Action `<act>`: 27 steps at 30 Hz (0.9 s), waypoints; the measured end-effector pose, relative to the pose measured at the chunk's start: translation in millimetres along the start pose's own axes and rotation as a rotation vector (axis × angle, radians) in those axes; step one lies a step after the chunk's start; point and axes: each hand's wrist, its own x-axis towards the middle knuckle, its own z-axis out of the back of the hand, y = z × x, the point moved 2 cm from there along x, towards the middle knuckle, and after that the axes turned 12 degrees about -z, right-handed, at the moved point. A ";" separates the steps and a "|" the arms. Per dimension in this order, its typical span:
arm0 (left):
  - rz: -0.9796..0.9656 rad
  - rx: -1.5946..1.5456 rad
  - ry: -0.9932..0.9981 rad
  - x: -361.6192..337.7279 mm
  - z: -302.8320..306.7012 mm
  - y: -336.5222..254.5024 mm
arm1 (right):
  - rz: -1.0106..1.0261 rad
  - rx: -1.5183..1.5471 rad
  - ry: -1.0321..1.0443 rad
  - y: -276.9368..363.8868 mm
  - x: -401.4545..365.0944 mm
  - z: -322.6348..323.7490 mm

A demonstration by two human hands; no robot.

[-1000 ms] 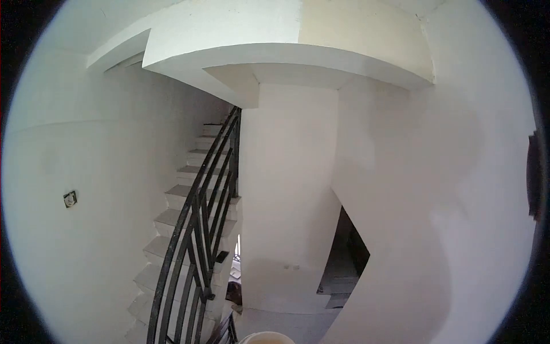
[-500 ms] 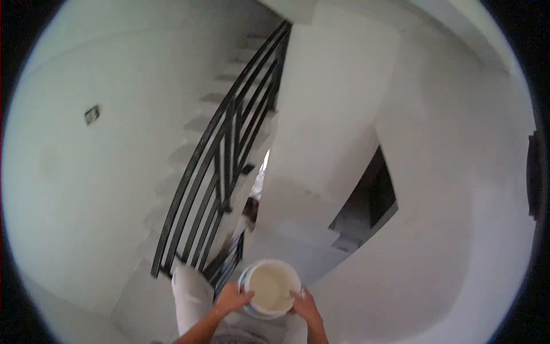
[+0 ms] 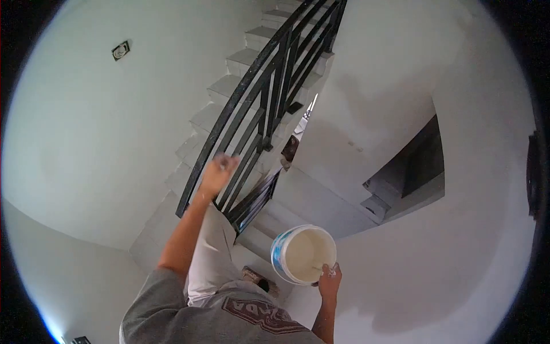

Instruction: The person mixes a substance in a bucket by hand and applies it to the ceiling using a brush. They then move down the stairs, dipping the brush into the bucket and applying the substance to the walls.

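My right hand grips the near right rim of a white plastic bucket with blue print on its side. The thumb lies over the rim, and the mouth tilts toward me. Pale, cream-coloured contents show inside. My left hand is stretched forward and overlaps the black stair railing in this view. Its fingers look curled but are smeared by motion, so I cannot tell what they hold, if anything.
Light grey steps climb behind the railing, and lower steps lie beyond the bucket. A dark rectangular opening cuts the wall at right. A small wall box is at upper left. A brownish object lies by my leg.
My left hand has let go of the bucket and moved up and forward to the railing. The right hand still holds the bucket, now further right in view. The camera view has shifted.
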 end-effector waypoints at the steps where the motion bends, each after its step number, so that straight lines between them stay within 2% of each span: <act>1: -0.014 0.230 -0.069 24.8 11.8 10.4 | 0.038 -0.026 -0.019 11.9 -8.2 0.8; 2: -0.032 0.459 -0.137 48.4 19.9 18.2 | 0.077 -0.051 -0.040 19.4 -10.9 0.1; 4: 0.204 0.622 -0.203 84.3 23.0 36.1 | 0.023 -0.079 -0.050 14.8 -4.8 -0.4; 7: 0.259 0.723 -0.075 127.4 18.9 76.0 | -0.038 -0.140 -0.063 22.8 -4.7 -7.9; 9: 0.238 0.715 -0.025 144.9 7.1 102.1 | -0.052 -0.175 -0.073 23.6 -4.7 -14.0; 11: 0.216 0.710 0.016 149.6 -0.4 126.1 | -0.052 -0.249 -0.169 5.5 0.1 -21.0; 14: 0.177 0.581 0.067 149.4 -11.2 148.4 | -0.044 -0.148 -0.110 -11.8 10.0 -29.6; 17: 0.272 0.552 0.004 151.0 -10.5 159.5 | -0.002 -0.198 -0.069 -21.4 16.0 -35.2; 19: 0.134 0.606 -0.093 149.3 -11.8 158.6 | -0.052 -0.270 -0.043 -48.4 31.6 -36.3; 22: 0.096 0.564 -0.148 150.9 -13.3 159.3 | -0.060 -0.383 -0.025 -76.7 59.6 -47.8; 24: 0.068 0.567 -0.162 147.0 -12.6 151.5 | -0.050 -0.421 -0.025 -78.7 61.1 -54.7; 26: 0.042 0.562 -0.194 150.1 -14.5 154.6 | 0.047 -0.357 -0.003 -59.7 64.3 -64.8; 27: 0.045 0.570 -0.179 152.7 -17.2 155.2 | 0.031 -0.353 0.002 -48.7 65.2 -66.1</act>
